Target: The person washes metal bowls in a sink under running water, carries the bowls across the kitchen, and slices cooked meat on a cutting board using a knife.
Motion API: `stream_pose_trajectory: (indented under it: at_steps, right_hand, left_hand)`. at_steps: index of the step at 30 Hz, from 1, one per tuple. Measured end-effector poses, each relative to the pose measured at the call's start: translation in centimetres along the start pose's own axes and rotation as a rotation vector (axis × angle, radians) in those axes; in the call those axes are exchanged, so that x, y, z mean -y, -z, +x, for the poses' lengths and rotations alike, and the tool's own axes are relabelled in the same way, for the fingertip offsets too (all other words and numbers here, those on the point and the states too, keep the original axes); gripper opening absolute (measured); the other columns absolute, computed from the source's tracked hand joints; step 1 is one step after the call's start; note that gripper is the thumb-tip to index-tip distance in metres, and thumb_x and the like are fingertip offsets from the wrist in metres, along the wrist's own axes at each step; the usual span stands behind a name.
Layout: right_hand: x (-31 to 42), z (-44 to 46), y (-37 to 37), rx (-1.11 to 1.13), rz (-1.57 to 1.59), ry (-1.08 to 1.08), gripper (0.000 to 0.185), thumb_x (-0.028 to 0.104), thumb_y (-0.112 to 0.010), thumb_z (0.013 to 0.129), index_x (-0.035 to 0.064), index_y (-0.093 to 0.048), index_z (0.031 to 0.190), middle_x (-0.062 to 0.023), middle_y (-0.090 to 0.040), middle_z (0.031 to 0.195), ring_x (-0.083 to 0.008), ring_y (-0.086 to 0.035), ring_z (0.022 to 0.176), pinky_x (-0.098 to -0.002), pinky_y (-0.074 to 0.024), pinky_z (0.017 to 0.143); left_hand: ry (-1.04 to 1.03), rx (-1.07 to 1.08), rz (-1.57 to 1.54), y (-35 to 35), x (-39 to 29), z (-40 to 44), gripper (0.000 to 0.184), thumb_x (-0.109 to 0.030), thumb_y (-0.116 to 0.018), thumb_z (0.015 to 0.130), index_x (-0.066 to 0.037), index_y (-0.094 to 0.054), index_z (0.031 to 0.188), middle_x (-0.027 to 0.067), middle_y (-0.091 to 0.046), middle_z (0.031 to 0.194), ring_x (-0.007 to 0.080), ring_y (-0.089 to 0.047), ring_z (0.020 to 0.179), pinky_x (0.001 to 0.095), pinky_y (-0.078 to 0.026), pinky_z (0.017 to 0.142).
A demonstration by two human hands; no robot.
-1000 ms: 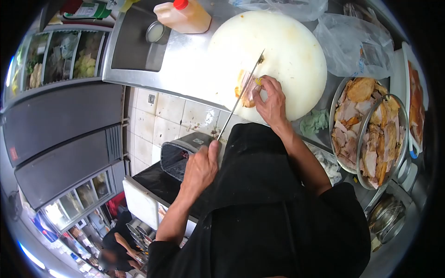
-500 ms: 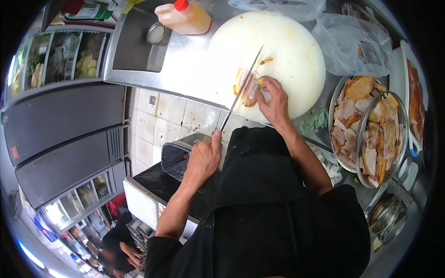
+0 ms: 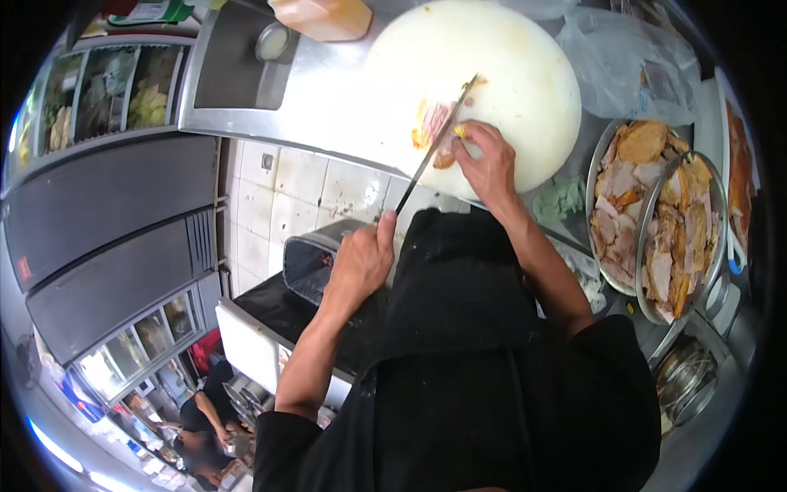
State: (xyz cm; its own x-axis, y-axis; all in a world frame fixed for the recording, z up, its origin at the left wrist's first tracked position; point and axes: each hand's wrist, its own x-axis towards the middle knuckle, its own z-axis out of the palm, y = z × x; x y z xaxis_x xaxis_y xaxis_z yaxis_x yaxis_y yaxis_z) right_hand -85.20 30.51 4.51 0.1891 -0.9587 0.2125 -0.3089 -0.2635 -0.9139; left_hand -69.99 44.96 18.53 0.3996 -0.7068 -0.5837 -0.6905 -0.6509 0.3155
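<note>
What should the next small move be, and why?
Perhaps ease the right hand back slightly before any stroke: its fingertips look close beside the knife, which the left hand grips, its blade angled across the meat.

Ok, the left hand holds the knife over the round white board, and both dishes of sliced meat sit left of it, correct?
No, the dishes of sliced meat are right of the round white board, as the head view shows. The left hand holds the knife over it.
</note>
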Motion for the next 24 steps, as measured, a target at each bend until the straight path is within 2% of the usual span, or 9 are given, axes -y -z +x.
stream_pose_trajectory:
  at_steps: [3,7,10,12,15,18,19,24]
  right_hand:
    - [-0.1,-0.8,0.2,-0.007,-0.004,0.015,0.02,0.004,-0.072,0.078,-0.0023,-0.069,0.097,-0.0162,-0.069,0.104,-0.0325,-0.064,0.097,-0.0387,-0.0529,0.085]
    - [0.1,-1.1,0.3,-0.014,-0.01,0.046,0.019,0.004,-0.072,0.078,-0.003,-0.069,0.095,-0.0171,-0.069,0.107,-0.0323,-0.066,0.099,-0.038,-0.0534,0.086]
    - [0.5,-1.0,0.4,-0.03,-0.028,0.047,0.021,0.005,-0.076,0.078,-0.0016,-0.072,0.097,-0.0162,-0.071,0.106,-0.0287,-0.068,0.098,-0.0348,-0.0542,0.086]
    - [0.7,-0.9,0.6,-0.004,-0.028,0.049,0.02,0.005,-0.075,0.078,-0.0018,-0.072,0.097,-0.0166,-0.07,0.107,-0.0297,-0.068,0.098,-0.0349,-0.0541,0.086]
    - [0.3,-1.1,0.3,0.032,-0.021,0.047,0.019,0.005,-0.073,0.079,-0.0023,-0.07,0.096,-0.0178,-0.07,0.107,-0.0321,-0.067,0.098,-0.0362,-0.0539,0.086]
    - [0.5,-1.0,0.4,0.027,-0.029,0.019,0.018,0.004,-0.072,0.079,-0.0026,-0.069,0.095,-0.0182,-0.069,0.105,-0.0347,-0.066,0.097,-0.039,-0.0538,0.085]
    - [0.3,-1.1,0.3,0.005,-0.035,0.012,0.018,0.004,-0.073,0.079,-0.0028,-0.069,0.095,-0.0181,-0.069,0.105,-0.0346,-0.066,0.097,-0.0392,-0.0539,0.085]
    - [0.6,-1.5,0.4,-0.031,-0.014,0.028,0.018,0.004,-0.074,0.078,-0.003,-0.069,0.094,-0.0172,-0.069,0.103,-0.0328,-0.067,0.095,-0.0374,-0.0547,0.083]
  left_hand:
    - [0.025,-0.065,-0.05,0.5,1.1,-2.3,0.063,-0.045,-0.037,0.104,0.008,-0.063,0.083,0.0391,-0.06,0.084,0.0569,-0.057,0.092,0.0603,-0.045,0.082]
    - [0.061,0.003,-0.006,0.5,2.0,-4.6,0.063,-0.047,-0.037,0.104,0.007,-0.061,0.081,0.0389,-0.06,0.081,0.0564,-0.058,0.087,0.0594,-0.046,0.077]
    - [0.056,0.015,0.008,-0.2,3.3,-5.7,0.061,-0.045,-0.037,0.105,0.007,-0.061,0.081,0.0372,-0.061,0.081,0.0559,-0.059,0.085,0.0598,-0.046,0.076]
    - [0.057,0.035,0.029,-0.7,3.2,-5.0,0.058,-0.041,-0.036,0.105,0.006,-0.062,0.082,0.0354,-0.062,0.082,0.0556,-0.059,0.086,0.0603,-0.046,0.077]
    - [-0.186,0.052,0.087,-2.6,2.6,-1.0,0.057,-0.039,-0.037,0.105,0.007,-0.062,0.082,0.0356,-0.063,0.085,0.0562,-0.058,0.088,0.0597,-0.046,0.079]
    - [-0.057,0.007,-0.005,0.1,-0.6,1.0,0.056,-0.037,-0.039,0.105,0.008,-0.061,0.082,0.0366,-0.062,0.086,0.057,-0.057,0.088,0.0598,-0.046,0.078]
    - [-0.071,-0.011,-0.02,0.6,-0.9,0.9,0.056,-0.038,-0.04,0.105,0.008,-0.061,0.081,0.037,-0.061,0.085,0.0572,-0.057,0.088,0.0599,-0.045,0.078]
    - [0.012,0.034,-0.04,0.4,1.4,-3.1,0.06,-0.043,-0.039,0.104,0.008,-0.061,0.081,0.0393,-0.059,0.082,0.0573,-0.057,0.088,0.06,-0.045,0.077]
